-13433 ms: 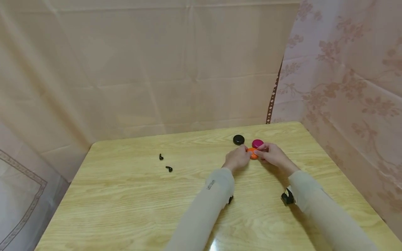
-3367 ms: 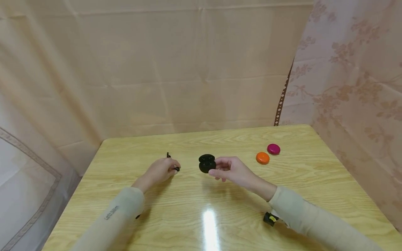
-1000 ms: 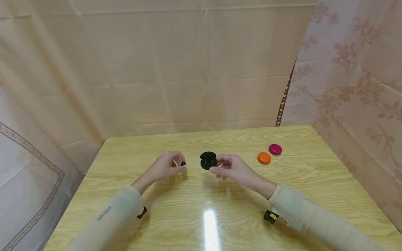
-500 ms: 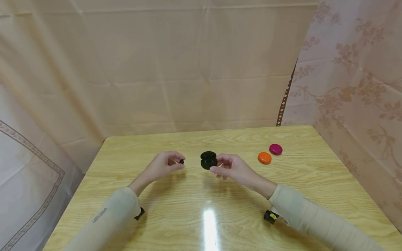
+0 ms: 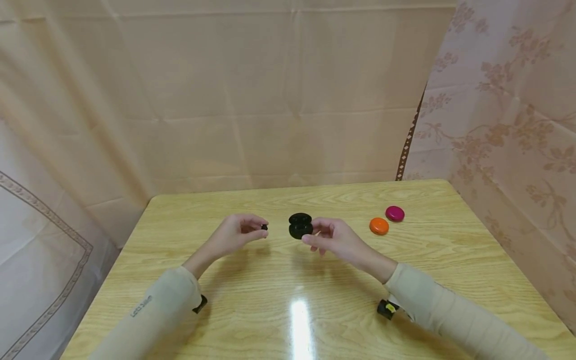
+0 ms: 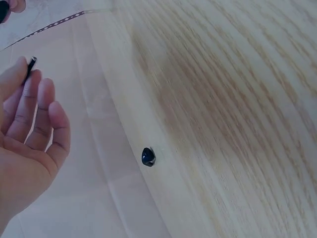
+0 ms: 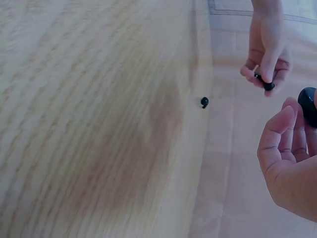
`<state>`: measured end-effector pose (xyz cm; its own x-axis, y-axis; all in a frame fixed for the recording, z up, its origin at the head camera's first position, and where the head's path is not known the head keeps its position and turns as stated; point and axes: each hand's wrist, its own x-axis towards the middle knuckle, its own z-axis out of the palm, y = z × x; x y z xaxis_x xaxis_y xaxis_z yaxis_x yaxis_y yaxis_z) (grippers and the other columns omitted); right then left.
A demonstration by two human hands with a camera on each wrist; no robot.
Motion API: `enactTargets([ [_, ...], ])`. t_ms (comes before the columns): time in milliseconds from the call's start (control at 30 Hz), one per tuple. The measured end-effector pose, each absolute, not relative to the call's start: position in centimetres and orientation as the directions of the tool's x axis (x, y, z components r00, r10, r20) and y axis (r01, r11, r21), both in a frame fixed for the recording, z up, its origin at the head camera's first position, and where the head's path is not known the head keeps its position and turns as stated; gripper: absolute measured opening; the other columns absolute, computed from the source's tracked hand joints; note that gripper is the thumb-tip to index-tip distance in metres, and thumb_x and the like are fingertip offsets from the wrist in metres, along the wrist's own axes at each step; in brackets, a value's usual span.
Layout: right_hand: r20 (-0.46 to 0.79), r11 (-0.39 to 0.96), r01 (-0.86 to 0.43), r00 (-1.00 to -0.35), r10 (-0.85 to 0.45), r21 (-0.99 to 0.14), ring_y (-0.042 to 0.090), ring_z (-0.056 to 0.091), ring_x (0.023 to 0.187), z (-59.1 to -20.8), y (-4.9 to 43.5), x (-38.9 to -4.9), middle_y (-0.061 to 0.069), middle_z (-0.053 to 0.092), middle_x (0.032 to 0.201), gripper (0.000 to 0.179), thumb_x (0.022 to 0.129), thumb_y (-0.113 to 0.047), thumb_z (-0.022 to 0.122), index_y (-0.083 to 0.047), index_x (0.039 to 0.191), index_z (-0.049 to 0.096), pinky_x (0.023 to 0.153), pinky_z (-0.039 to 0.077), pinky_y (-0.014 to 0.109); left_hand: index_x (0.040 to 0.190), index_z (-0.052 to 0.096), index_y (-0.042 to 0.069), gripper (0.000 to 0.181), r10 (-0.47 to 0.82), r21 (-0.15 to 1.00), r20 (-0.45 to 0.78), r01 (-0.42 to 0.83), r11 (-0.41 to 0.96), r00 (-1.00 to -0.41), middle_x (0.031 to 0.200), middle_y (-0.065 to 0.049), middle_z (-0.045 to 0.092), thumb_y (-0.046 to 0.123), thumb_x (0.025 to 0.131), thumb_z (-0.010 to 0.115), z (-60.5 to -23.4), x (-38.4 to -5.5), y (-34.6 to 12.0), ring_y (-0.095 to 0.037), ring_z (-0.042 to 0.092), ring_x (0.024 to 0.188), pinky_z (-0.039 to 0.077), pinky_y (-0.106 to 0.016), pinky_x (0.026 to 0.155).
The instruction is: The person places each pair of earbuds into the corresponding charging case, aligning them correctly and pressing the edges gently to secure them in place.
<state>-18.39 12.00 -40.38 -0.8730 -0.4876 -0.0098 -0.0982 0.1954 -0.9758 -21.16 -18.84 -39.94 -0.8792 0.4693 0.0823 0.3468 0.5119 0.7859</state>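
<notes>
My left hand (image 5: 240, 234) pinches a black earbud (image 5: 264, 227) between thumb and fingertips, raised over the table. In the left wrist view the stem of this earbud (image 6: 30, 68) sticks up past the thumb. To its right, my right hand (image 5: 335, 239) grips a round black earbud case (image 5: 300, 230) by its side, lid tipped up and facing me. A small gap separates the held earbud from the case. A second black earbud (image 6: 148, 156) lies on the table; the left hand hides it in the head view, while the right wrist view shows this earbud (image 7: 204, 102) too.
A glossy orange round disc (image 5: 379, 226) and a magenta round disc (image 5: 395, 214) lie side by side at the right rear of the wooden table (image 5: 252, 310). Beige cloth (image 5: 216, 100) hangs behind the table's far edge, and floral cloth (image 5: 504, 120) along the right.
Both hands left the orange disc; the black case was picked up and opened. My left hand took one earbud off the table, and both hands have lifted slightly in the last half second.
</notes>
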Motion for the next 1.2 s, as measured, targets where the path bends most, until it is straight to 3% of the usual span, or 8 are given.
enactTargets([
  [200, -0.007, 0.188, -0.095, -0.877, -0.480, -0.978, 0.040, 0.066, 0.086, -40.4, 11.9, -18.6, 0.018, 0.068, 0.098, 0.038, 0.094, -0.029, 0.076, -0.004, 0.121, 0.064, 0.075, 0.058, 0.047, 0.109, 0.074, 0.011, 0.024, 0.477, 0.823, 0.116, 0.353, 0.446, -0.871, 0.094, 0.002, 0.072, 0.026, 0.091, 0.079, -39.6, -21.0, -18.8, -0.019, 0.069, 0.087, 0.057, -0.034, 0.078],
  [333, -0.014, 0.201, -0.095, -0.876, -0.482, -0.975, 0.043, 0.064, 0.084, -40.5, 11.6, -18.6, 0.018, 0.069, 0.096, 0.036, 0.094, -0.027, 0.076, -0.004, 0.119, 0.065, 0.073, 0.058, 0.043, 0.108, 0.073, 0.012, 0.023, 0.478, 0.864, 0.123, 0.331, 0.380, -0.870, 0.095, -0.002, 0.072, 0.023, 0.090, 0.081, -39.2, -20.7, -18.6, -0.022, 0.069, 0.087, 0.057, -0.034, 0.077],
  [600, -0.015, 0.235, -0.113, -0.877, -0.481, -0.966, 0.045, 0.064, 0.087, -40.8, 11.4, -18.5, 0.012, 0.069, 0.098, 0.034, 0.093, -0.028, 0.077, -0.006, 0.117, 0.068, 0.072, 0.057, 0.044, 0.114, 0.074, 0.013, 0.027, 0.487, 0.896, 0.129, 0.313, 0.317, -0.864, 0.098, -0.003, 0.074, 0.025, 0.091, 0.080, -37.9, -19.7, -17.4, -0.025, 0.070, 0.090, 0.058, -0.036, 0.079],
  [833, -0.005, 0.237, -0.127, -0.873, -0.488, -0.963, 0.044, 0.064, 0.085, -40.7, 11.4, -18.4, 0.016, 0.068, 0.101, 0.033, 0.094, -0.027, 0.076, -0.005, 0.117, 0.068, 0.070, 0.057, 0.041, 0.118, 0.074, 0.012, 0.025, 0.491, 0.894, 0.159, 0.336, 0.297, -0.856, 0.100, -0.002, 0.074, 0.021, 0.094, 0.075, -38.0, -19.6, -17.0, -0.033, 0.069, 0.094, 0.057, -0.034, 0.081],
  [1033, -0.007, 0.225, -0.119, -0.870, -0.494, -0.967, 0.047, 0.064, 0.088, -40.6, 11.4, -18.4, 0.017, 0.067, 0.102, 0.031, 0.094, -0.027, 0.076, -0.006, 0.116, 0.068, 0.070, 0.056, 0.038, 0.113, 0.076, 0.015, 0.023, 0.475, 0.874, 0.197, 0.373, 0.311, -0.858, 0.100, 0.000, 0.073, 0.025, 0.092, 0.078, -37.8, -19.5, -16.5, -0.024, 0.068, 0.089, 0.056, -0.035, 0.078],
  [1200, -0.008, 0.223, -0.118, -0.869, -0.495, -0.968, 0.051, 0.063, 0.091, -40.7, 11.4, -18.4, 0.017, 0.068, 0.104, 0.029, 0.093, -0.027, 0.077, -0.009, 0.115, 0.070, 0.071, 0.057, 0.043, 0.106, 0.077, 0.014, 0.019, 0.488, 0.880, 0.236, 0.398, 0.261, -0.841, 0.096, -0.002, 0.073, 0.018, 0.089, 0.082, -37.7, -19.3, -15.7, -0.024, 0.067, 0.086, 0.056, -0.035, 0.076],
])
